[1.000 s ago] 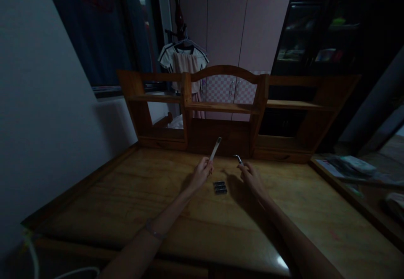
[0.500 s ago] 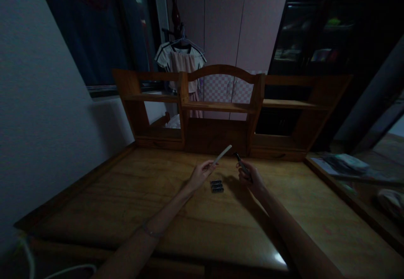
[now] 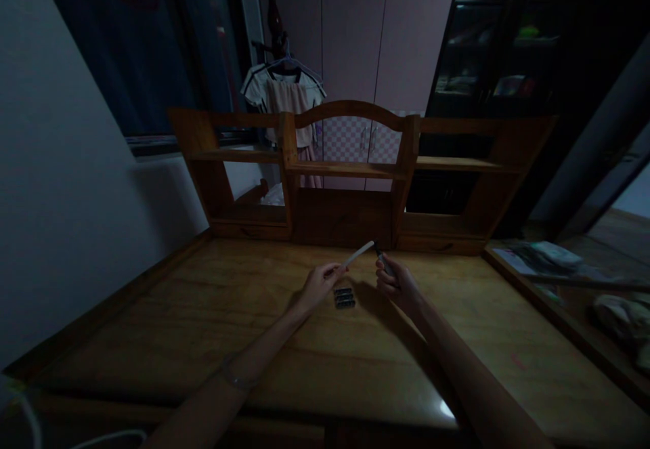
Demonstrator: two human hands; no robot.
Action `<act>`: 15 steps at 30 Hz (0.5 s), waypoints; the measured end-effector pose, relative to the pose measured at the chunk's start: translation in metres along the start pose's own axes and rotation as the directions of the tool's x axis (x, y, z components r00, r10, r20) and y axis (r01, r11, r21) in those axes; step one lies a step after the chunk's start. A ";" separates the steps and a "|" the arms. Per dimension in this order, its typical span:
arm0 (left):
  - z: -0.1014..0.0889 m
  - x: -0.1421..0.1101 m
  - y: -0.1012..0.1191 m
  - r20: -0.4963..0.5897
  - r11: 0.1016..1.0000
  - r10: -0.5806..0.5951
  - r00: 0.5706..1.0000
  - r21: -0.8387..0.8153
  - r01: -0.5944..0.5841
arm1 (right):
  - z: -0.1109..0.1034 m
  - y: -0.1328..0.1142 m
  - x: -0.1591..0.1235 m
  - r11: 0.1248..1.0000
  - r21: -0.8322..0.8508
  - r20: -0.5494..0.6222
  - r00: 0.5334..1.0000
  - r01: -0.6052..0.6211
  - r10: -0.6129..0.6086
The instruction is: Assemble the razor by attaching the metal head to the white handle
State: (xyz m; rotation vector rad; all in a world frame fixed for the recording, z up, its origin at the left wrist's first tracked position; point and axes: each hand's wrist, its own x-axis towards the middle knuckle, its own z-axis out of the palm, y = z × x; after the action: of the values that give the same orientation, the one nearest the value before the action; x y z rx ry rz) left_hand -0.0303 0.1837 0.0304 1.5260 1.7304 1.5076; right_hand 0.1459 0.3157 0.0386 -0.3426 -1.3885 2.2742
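My left hand pinches the lower end of a slim pale stick, shaped like a toothbrush handle. The stick slants up to the right above the desk. My right hand is closed round a slim, dark-and-silver pen-like tool. The dark front of this tool meets or nearly meets the far tip of the stick; whether they touch I cannot tell. Below and between my hands, three short dark cylinders, like batteries, lie side by side on the wooden desk.
A wooden shelf unit stands along the desk's back edge. Papers and a plastic-wrapped thing lie beyond the raised right edge. A white cable hangs at the lower left. The left side is bounded by a wall. The room is dim.
The pale stick has tilted from steep to a lower slant, its tip swinging right. The right hand's tool has turned, its bent metal tip no longer showing, and the two tips have come together.
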 end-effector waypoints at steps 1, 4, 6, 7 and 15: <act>0.000 0.000 0.001 -0.009 1.000 0.006 1.000 -0.011 -0.007 | 0.000 0.000 0.000 1.000 0.021 0.022 1.000 -0.005 0.005; -0.001 0.001 0.003 -0.027 0.999 0.017 0.999 -0.030 -0.017 | 0.001 -0.002 -0.002 0.999 0.048 0.068 0.998 -0.023 0.019; -0.002 0.001 0.004 -0.025 0.999 0.018 1.000 -0.031 -0.018 | 0.004 -0.003 -0.004 0.999 0.047 0.084 0.996 -0.027 0.023; -0.002 0.001 0.004 -0.019 0.999 0.019 1.000 -0.035 -0.020 | 0.006 -0.004 -0.004 0.999 0.043 0.090 0.996 -0.029 0.025; -0.001 0.002 -0.003 0.000 0.995 0.009 1.000 -0.101 -0.009 | 0.015 -0.002 -0.009 0.990 -0.142 0.051 0.999 -0.003 0.011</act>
State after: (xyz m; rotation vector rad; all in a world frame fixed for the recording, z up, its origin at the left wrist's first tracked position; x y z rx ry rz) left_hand -0.0327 0.1854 0.0289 1.4846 1.6233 1.5743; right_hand 0.1479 0.3009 0.0471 -0.3367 -1.5826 2.2092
